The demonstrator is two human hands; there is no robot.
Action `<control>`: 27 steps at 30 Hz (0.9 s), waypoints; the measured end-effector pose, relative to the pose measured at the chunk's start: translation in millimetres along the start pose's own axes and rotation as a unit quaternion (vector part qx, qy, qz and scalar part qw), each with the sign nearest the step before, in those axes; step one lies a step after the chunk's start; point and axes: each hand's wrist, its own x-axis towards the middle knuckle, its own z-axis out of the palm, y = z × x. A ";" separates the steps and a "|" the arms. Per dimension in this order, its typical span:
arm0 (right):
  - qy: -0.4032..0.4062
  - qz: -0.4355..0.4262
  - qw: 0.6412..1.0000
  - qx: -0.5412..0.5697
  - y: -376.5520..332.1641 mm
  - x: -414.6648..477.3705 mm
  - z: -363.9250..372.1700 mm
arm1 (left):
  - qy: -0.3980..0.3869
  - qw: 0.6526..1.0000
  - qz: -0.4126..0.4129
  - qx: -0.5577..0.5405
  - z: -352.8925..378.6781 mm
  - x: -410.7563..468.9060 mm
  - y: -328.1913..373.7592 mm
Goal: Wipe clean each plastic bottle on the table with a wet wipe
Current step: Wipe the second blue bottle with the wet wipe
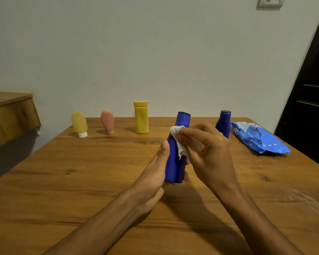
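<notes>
Left hand (155, 168): grip clamped round the lower body of the dark blue bottle (174, 162), thumb lying up its near side.
Right hand (208, 151): grip pinched on a crumpled white wet wipe (175, 130), pressed to the bottle's shoulder, just below the neck.
Held bottle: near upright between both hands, over the middle of the wooden worktop (63, 181); whether its base touches the wood cannot be told.
Back row, left to right: pale yellow tube (79, 123) and pink tube (107, 121), both standing on their caps; tall yellow bottle (141, 117); second blue bottle (224, 124), partly behind the right hand.
Far right: blue wipes pack (256, 138), lying flat just beside the second blue bottle.
</notes>
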 end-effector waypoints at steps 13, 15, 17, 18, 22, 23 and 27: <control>-0.214 -0.069 0.973 -0.051 -11.4 -1.5 1.9 | 0.106 0.960 -0.058 -0.252 -15.4 19.4 17.8; -0.261 -0.042 0.964 -0.022 -9.1 3.2 -6.0 | 0.099 0.962 -0.045 -0.251 -17.9 17.8 22.0; -0.274 -0.010 0.962 -0.007 -3.7 7.6 -12.9 | 0.102 0.960 -0.035 -0.258 -21.5 15.5 28.3; -0.255 0.008 0.967 -0.003 -0.7 9.2 -14.7 | 0.102 0.958 -0.032 -0.265 -22.8 17.2 30.7; -0.131 0.061 0.989 0.017 2.1 9.2 -12.0 | 0.099 0.957 -0.017 -0.271 -26.3 16.0 35.6; -0.110 0.068 0.991 0.021 0.7 8.2 -9.6 | 0.098 0.957 -0.017 -0.274 -26.1 15.3 36.2; -0.046 0.059 0.997 0.023 -5.1 0.9 2.9 | 0.101 0.957 -0.020 -0.272 -24.1 14.8 37.9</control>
